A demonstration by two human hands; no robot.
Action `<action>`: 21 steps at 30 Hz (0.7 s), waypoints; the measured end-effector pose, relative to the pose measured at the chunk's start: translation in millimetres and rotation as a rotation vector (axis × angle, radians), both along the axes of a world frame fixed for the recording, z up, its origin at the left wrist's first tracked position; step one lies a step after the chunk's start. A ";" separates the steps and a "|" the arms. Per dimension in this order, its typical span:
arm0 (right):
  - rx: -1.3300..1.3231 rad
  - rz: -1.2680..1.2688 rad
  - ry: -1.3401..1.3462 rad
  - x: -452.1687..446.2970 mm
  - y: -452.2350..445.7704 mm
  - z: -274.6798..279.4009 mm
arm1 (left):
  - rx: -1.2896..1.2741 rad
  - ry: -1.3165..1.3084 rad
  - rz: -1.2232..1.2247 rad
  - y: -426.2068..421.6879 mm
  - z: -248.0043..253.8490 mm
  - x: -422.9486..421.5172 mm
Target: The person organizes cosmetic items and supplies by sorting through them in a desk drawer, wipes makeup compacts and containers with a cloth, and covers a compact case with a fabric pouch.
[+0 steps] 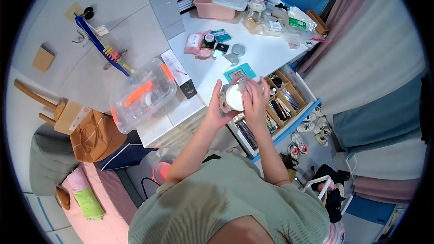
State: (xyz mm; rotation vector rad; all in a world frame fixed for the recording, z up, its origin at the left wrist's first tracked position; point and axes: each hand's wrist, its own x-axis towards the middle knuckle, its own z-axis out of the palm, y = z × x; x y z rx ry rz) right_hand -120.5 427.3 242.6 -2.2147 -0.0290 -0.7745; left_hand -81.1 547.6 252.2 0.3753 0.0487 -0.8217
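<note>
Between my two hands, over the front edge of the white desk (199, 65), is a round white container (234, 97). My left hand (218, 108) is curled round its left side, together with a crumpled greyish cloth or wipe (222, 101). My right hand (256, 99) grips the container from the right, fingers bent over its edge. Below and right of my hands stands an open drawer (296, 119) with brown dividers holding pens and small items. A teal packet (240, 71) lies on the desk just beyond my fingers.
Compacts (238, 49) and a pink wipes pack (193, 43) lie on the desk. Behind them stands a pink bin (212, 7) with a pale lid. A clear box with orange latches (144, 97) is at the left. Shoes (322, 131) are on the floor at the right.
</note>
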 end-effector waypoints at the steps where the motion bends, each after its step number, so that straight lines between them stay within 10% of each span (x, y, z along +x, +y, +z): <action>1: -0.161 -0.038 0.016 -0.8 -3.3 5.1 | 0.116 -0.114 0.030 3.5 6.0 -3.8; 10: -0.095 0.466 -0.004 -10.8 -22.6 36.1 | 0.450 0.053 0.096 2.6 8.1 -2.2; 21: 0.169 0.151 0.123 -3.3 -11.6 -9.9 | 0.610 -0.554 0.350 -14.5 -7.5 -7.0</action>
